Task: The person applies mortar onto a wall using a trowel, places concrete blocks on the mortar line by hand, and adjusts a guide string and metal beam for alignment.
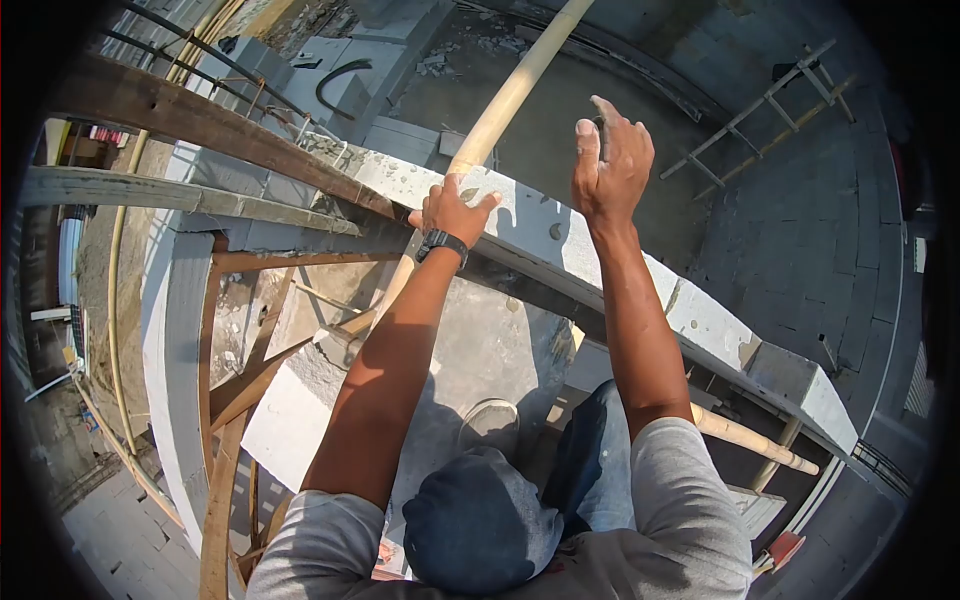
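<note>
a rounded dark blue cloth cap, a grey shirt with loose, creased short sleeves, a chunky black wristwatch on the left arm, and faded blue jeans with pale worn patches.

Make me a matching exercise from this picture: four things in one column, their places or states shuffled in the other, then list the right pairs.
Column one
1. left hand
2. right hand
3. ladder
4. wristwatch

Column two
A. in the upper right of the view, beyond the hands
B. dark, strapped round a wrist
C. at the bamboo pole, where it crosses the pale blocks
D. raised, apart from the pole, with no object visible in it

Right pairs: 1-C, 2-D, 3-A, 4-B
</note>
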A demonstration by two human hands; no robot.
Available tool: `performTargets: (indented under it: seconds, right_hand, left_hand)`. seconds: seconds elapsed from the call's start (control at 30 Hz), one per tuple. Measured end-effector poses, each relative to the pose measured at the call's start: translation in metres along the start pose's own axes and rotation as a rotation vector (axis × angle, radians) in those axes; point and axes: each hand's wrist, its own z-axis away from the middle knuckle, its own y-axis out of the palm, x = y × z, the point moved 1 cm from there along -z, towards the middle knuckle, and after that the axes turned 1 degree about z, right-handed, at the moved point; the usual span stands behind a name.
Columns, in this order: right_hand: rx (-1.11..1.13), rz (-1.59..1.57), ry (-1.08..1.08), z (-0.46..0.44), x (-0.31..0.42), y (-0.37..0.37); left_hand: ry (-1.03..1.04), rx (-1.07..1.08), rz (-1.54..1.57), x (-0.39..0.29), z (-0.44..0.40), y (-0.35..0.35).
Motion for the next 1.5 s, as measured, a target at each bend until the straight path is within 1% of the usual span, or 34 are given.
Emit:
performTargets:
  seconds: [0.07, 0.1, 0.17, 0.23, 0.27, 0.37, 0.47, 0.57, 0.6, 0.7, 0.73, 0.83, 0.87, 0.97, 1.0, 1.03, 1.07, 1.13, 1.17, 1.23, 1.33, 1.4, 1.47, 1.5]
  right_hand:
    - [-0.005, 0.034, -0.037, 0.024, -0.022, 0.018]
    - [0.135, 0.164, -0.127, 0.072, -0.059, 0.056]
    - [0.306, 0.132, -0.103, 0.069, -0.053, 0.058]
    - [0.368, 0.115, -0.11, 0.074, -0.057, 0.058]
    - [0.38, 0.103, -0.117, 0.069, -0.059, 0.064]
    - [0.254, 0.009, -0.024, 0.033, -0.032, 0.045]
    - [0.105, 0.007, -0.068, 0.013, -0.006, 0.013]
    - [0.502, 0.229, 0.049, 0.085, -0.072, 0.059]
    - [0.22, 0.083, -0.112, 0.073, -0.053, 0.048]
    - [0.256, 0.091, 0.021, 0.073, -0.048, 0.046]
    - [0.233, 0.11, 0.069, 0.076, -0.047, 0.043]
    - [0.311, 0.213, 0.086, 0.092, -0.043, 0.026]
    - [0.405, 0.277, 0.12, 0.099, -0.047, 0.024]
    - [0.637, 0.309, 0.263, 0.103, -0.047, 0.021]
    - [0.639, 0.292, 0.266, 0.102, -0.045, 0.022]
    - [0.645, 0.279, 0.29, 0.102, -0.044, 0.02]
    - [0.646, 0.267, 0.313, 0.101, -0.044, 0.018]
    - [0.653, 0.26, 0.343, 0.098, -0.045, 0.018]
    - [0.661, 0.265, 0.356, 0.097, -0.046, 0.018]
    - [0.673, 0.26, 0.368, 0.101, -0.044, 0.021]
    - [0.638, 0.259, 0.368, 0.102, -0.049, 0.019]
    - [0.647, 0.263, 0.371, 0.1, -0.051, 0.018]
    - [0.662, 0.253, 0.378, 0.1, -0.047, 0.018]
    - [0.651, 0.25, 0.384, 0.101, -0.048, 0.02]
  left_hand:
    - [-0.011, 0.015, -0.001, -0.002, 0.004, -0.004]
    - [-0.024, 0.019, 0.002, 0.002, 0.007, 0.001]
    - [-0.033, 0.002, 0.021, 0.006, -0.004, 0.01]
    - [-0.022, 0.029, 0.06, 0.006, 0.005, 0.007]
    - [-0.004, 0.017, 0.058, 0.003, 0.004, 0.005]
    - [-0.018, -0.001, 0.051, 0.006, -0.002, -0.002]
    - [-0.064, 0.071, 0.049, -0.005, 0.007, -0.011]
    - [-0.046, 0.056, 0.057, -0.002, 0.005, -0.008]
    - [-0.053, 0.047, 0.067, -0.001, 0.005, -0.005]
    - [-0.041, 0.031, 0.075, 0.0, 0.006, -0.007]
    - [-0.054, 0.049, 0.076, -0.001, 0.006, -0.008]
    - [-0.063, 0.045, 0.072, -0.002, 0.007, -0.01]
    - [-0.051, 0.041, 0.071, 0.0, 0.006, -0.009]
    - [0.1, -0.035, 0.295, 0.027, 0.005, 0.0]
    - [0.133, -0.209, 0.524, 0.042, 0.005, 0.002]
    - [0.168, -0.359, 0.585, 0.058, 0.006, -0.01]
    - [-0.021, -0.503, 0.673, 0.072, 0.007, -0.019]
    - [-0.279, -0.656, 0.823, 0.126, -0.01, -0.018]
    - [-0.348, -0.67, 0.563, 0.153, -0.019, -0.023]
    - [-0.567, -0.568, 0.229, 0.17, -0.035, -0.043]
    - [-0.314, -0.156, 0.366, 0.18, -0.057, -0.071]
    - [-0.304, -0.084, 0.17, 0.179, -0.07, -0.076]
    - [-0.29, -0.014, 0.182, 0.185, -0.076, -0.08]
    - [-0.274, 0.011, 0.296, 0.185, -0.077, -0.082]
